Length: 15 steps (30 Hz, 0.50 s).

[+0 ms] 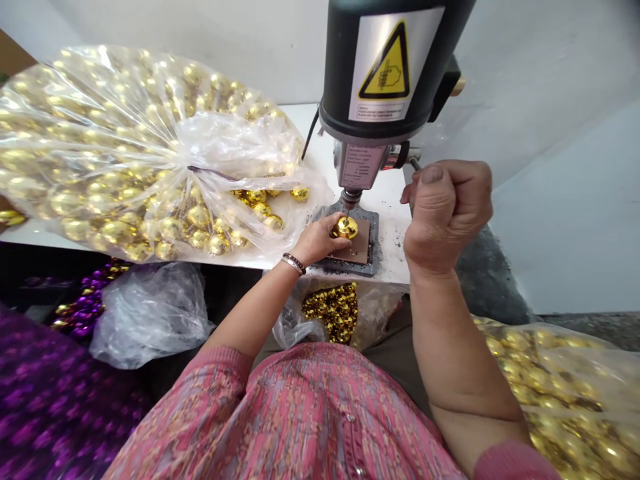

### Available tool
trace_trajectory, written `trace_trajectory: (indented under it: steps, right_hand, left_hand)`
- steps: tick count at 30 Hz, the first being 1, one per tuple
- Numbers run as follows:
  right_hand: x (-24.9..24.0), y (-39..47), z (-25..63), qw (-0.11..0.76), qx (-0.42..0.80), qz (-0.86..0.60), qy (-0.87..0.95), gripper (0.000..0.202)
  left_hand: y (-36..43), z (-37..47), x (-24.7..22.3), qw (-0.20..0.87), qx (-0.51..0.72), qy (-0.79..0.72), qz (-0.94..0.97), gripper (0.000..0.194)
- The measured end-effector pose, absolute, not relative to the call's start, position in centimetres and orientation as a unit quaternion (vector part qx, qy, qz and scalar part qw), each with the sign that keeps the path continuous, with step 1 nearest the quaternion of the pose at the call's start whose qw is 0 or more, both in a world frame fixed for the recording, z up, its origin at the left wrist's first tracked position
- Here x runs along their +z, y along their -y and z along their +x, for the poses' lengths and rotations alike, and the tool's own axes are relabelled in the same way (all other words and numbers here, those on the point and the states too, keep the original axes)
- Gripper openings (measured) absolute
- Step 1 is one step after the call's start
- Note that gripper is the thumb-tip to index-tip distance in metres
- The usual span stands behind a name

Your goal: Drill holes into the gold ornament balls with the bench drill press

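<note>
The left hand [317, 240] pinches one gold bauble [347, 227] between thumb and fingers, while the right hand [447, 213] is curled in a fist around the lever [415, 162] of a drill press [387, 73], beyond the right edge of the worktop [390, 207]. The bauble sits on a brown board [359, 250] over the press's dark base [374, 247], near the worktop's front right corner. It is round, with no long axis, and lies directly beneath the upright bit [347, 212]; whether bit and bauble touch cannot be told. The left hand is the nearer, coming in from the bauble's left. There is one press, one board and one held bauble. One big bag [150, 153] of gold baubles, too many to count, covers the worktop's left part; below the front edge are one bag of small gold pieces [330, 310] and one crumpled plastic bag [150, 317].
</note>
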State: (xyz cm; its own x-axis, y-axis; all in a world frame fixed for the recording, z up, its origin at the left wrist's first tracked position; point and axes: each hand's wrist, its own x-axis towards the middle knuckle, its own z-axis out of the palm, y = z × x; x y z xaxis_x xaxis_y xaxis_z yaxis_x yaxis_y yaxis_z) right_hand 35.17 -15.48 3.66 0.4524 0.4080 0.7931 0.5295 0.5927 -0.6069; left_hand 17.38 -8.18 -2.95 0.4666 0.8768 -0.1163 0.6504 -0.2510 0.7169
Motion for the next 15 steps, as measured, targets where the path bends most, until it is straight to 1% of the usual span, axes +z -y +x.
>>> trace_trajectory:
  steps: [5,9,12,15]
  right_hand:
    - [2.8,15.4,34.8,0.723,-0.065,-0.463,0.508,0.036]
    - [2.5,15.1,34.6,0.728,-0.100,-0.449,0.508,0.043]
    - [2.0,14.9,34.6,0.734,-0.116,-0.454,0.492,0.049]
    - [1.0,14.9,34.6,0.733,-0.114,-0.459,0.489,0.050]
  left_hand:
    - [8.4,17.4,-3.1,0.350,0.172,-0.488,0.781,0.068]
    - [8.5,17.4,-3.1,0.358,0.167,-0.488,0.779,0.068]
    - [8.4,17.4,-3.1,0.363,0.173,-0.481,0.779,0.065]
    - [8.5,17.4,-3.3,0.370,0.182,-0.484,0.772,0.067]
